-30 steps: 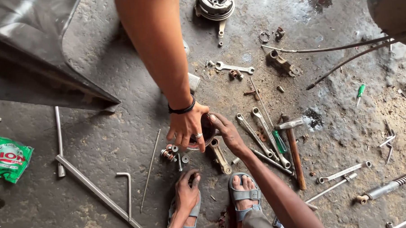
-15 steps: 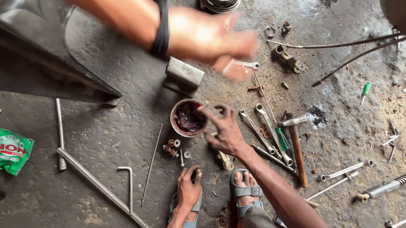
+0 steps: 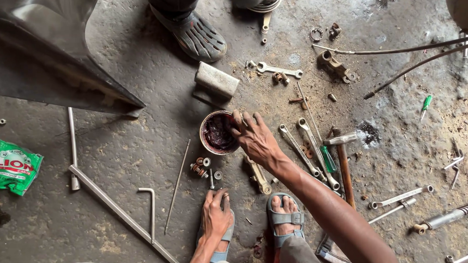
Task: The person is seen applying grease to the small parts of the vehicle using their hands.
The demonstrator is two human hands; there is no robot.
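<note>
A small round tin (image 3: 205, 128) of dark red grease stands on the concrete floor in the middle. My right hand (image 3: 255, 138) lies over its right rim, fingertips dipped into the grease. My left hand (image 3: 216, 214) rests flat on my left sandalled foot at the bottom, holding nothing. A few small rusty nuts and bearings (image 3: 201, 166) lie just below the tin, and a metal link (image 3: 259, 176) lies under my right wrist.
Another person's sandalled foot (image 3: 194, 34) stands at the top. Nearby lie a metal block (image 3: 216, 80), spanners (image 3: 302, 144), a hammer (image 3: 342, 161), a green packet (image 3: 9, 165), long steel rods (image 3: 123, 213), cables (image 3: 397, 50) and a dark metal panel (image 3: 44, 55).
The other person's arm, which reached down to the tin, has swung up and out of view. The tin is now uncovered, and my right hand has moved onto its rim.
</note>
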